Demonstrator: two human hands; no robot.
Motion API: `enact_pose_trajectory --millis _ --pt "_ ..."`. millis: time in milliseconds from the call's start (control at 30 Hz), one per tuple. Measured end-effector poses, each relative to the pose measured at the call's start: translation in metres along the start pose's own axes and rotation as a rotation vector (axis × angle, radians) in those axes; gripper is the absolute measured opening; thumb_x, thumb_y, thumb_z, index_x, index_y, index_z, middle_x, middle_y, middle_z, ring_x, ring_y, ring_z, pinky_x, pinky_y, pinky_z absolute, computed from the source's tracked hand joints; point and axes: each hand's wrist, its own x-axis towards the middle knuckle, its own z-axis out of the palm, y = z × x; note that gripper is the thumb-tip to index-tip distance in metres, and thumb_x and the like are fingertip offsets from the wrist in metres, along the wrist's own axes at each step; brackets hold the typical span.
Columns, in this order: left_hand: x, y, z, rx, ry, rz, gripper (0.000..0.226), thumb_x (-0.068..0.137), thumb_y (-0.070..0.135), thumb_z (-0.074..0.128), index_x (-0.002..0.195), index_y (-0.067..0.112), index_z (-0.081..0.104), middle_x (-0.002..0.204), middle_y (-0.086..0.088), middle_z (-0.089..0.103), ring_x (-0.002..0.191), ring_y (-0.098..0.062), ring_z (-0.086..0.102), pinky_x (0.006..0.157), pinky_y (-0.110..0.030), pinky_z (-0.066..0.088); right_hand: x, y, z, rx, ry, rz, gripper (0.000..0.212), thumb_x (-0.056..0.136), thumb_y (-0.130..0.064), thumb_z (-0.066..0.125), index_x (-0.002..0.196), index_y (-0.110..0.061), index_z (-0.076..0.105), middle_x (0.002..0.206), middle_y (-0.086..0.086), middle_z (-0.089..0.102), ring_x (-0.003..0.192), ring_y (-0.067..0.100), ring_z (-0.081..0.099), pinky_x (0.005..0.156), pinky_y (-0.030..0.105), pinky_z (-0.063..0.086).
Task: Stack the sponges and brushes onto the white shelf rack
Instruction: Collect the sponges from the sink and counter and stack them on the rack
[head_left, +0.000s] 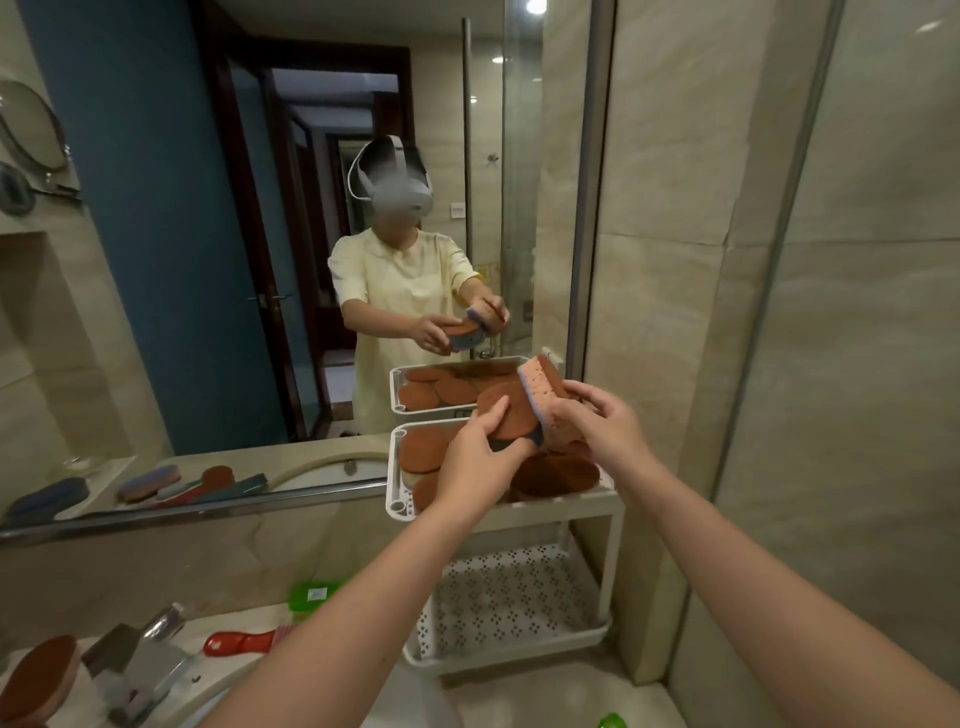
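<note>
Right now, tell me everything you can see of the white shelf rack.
The white shelf rack looks like plastic: two perforated trays, one above the other, joined by corner posts. It stands upright on the counter, back to the mirror, right side near the tiled wall. Brown round sponges lie piled in the top tray. The left hand and right hand hold two more above that tray.

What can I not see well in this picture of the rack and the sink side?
Head view:
- White shelf rack, top tier: the left hand with its round sponge and the right hand with its orange sponge hide the middle.
- Red brush: left forearm covers part of its head.
- Green thing: cut by bottom edge.
</note>
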Motion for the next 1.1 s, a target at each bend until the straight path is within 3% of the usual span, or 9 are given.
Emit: enact_pose_trajectory --millis 100,333,433,500,800,900,967,1033,1100 --pt "0.024 -0.013 0.007 0.080 -0.001 -0.010 0.074 0.080 0.039 0.069 0.146 0.030 0.039 0.155 -0.001 0.033 0.136 -0.016 0.040 0.101 -0.026 0.039 0.021 0.008 -0.001 -0.118 0.106 -0.042 0.061 0.063 -0.044 0.074 0.122 -0.031 0.063 0.125 0.003 0.064 0.109 0.024 0.063 0.092 0.049 0.054" --pt "0.054 -0.038 0.025 0.319 -0.050 -0.007 0.073 0.085 0.049 0.061 0.149 0.036 0.028 0.160 -0.002 0.022 0.137 -0.023 0.039 0.099 -0.032 0.044 0.048 0.040 -0.009 -0.431 0.182 -0.055 0.054 0.079 -0.040 0.072 0.130 -0.025 0.060 0.132 0.001 0.060 0.118 0.019 0.056 0.100 0.038 0.047" --pt "0.059 -0.044 0.032 0.390 -0.066 -0.022 0.071 0.087 0.051 0.057 0.149 0.040 0.024 0.161 0.000 0.018 0.141 -0.030 0.032 0.105 -0.045 0.042 0.053 0.046 -0.005 -0.509 0.192 -0.063 0.051 0.079 -0.038 0.072 0.127 -0.025 0.061 0.130 -0.002 0.061 0.116 0.018 0.057 0.093 0.031 0.046" --pt "0.062 -0.047 0.035 0.436 -0.076 -0.032 0.071 0.088 0.052 0.056 0.149 0.041 0.023 0.161 0.000 0.016 0.142 -0.031 0.030 0.105 -0.047 0.042 0.055 0.049 -0.002 -0.557 0.213 -0.067 0.047 0.078 -0.038 0.073 0.122 -0.026 0.061 0.126 -0.004 0.062 0.113 0.016 0.057 0.085 0.027 0.043" --pt "0.068 -0.052 0.047 0.575 -0.078 -0.056 0.068 0.092 0.053 0.050 0.150 0.041 0.017 0.162 -0.004 0.010 0.144 -0.032 0.025 0.106 -0.046 0.040 0.066 0.060 0.001 -0.688 0.228 -0.044 0.040 0.081 -0.041 0.070 0.117 -0.027 0.058 0.123 -0.003 0.061 0.111 0.017 0.058 0.088 0.031 0.048" --pt "0.069 -0.053 0.048 0.611 -0.093 -0.077 0.067 0.093 0.054 0.048 0.151 0.041 0.016 0.162 -0.005 0.011 0.145 -0.034 0.021 0.111 -0.046 0.034 0.067 0.061 0.003 -0.713 0.237 -0.035 0.042 0.083 -0.042 0.069 0.120 -0.028 0.058 0.124 -0.003 0.060 0.111 0.018 0.057 0.082 0.030 0.046" --pt "0.070 -0.053 0.049 0.644 -0.092 -0.069 0.067 0.094 0.055 0.045 0.151 0.037 0.016 0.161 -0.008 0.015 0.146 -0.032 0.018 0.118 -0.044 0.023 0.067 0.062 0.004 -0.717 0.239 -0.033 0.042 0.084 -0.043 0.067 0.122 -0.028 0.057 0.127 -0.004 0.059 0.111 0.017 0.057 0.080 0.028 0.045" --pt "0.070 -0.053 0.050 0.678 -0.089 -0.051 0.068 0.094 0.055 0.044 0.152 0.034 0.016 0.160 -0.010 0.019 0.147 -0.029 0.016 0.120 -0.042 0.013 0.067 0.063 0.005 -0.701 0.229 -0.027 0.041 0.085 -0.043 0.063 0.123 -0.029 0.056 0.130 -0.004 0.056 0.112 0.017 0.056 0.081 0.029 0.045" --pt "0.070 -0.053 0.050 0.685 -0.078 -0.034 0.072 0.093 0.055 0.045 0.153 0.031 0.013 0.159 -0.009 0.023 0.147 -0.029 0.018 0.120 -0.042 0.014 0.067 0.064 0.006 -0.675 0.222 -0.016 0.039 0.086 -0.039 0.058 0.124 -0.028 0.056 0.134 -0.004 0.052 0.115 0.016 0.053 0.086 0.030 0.044"
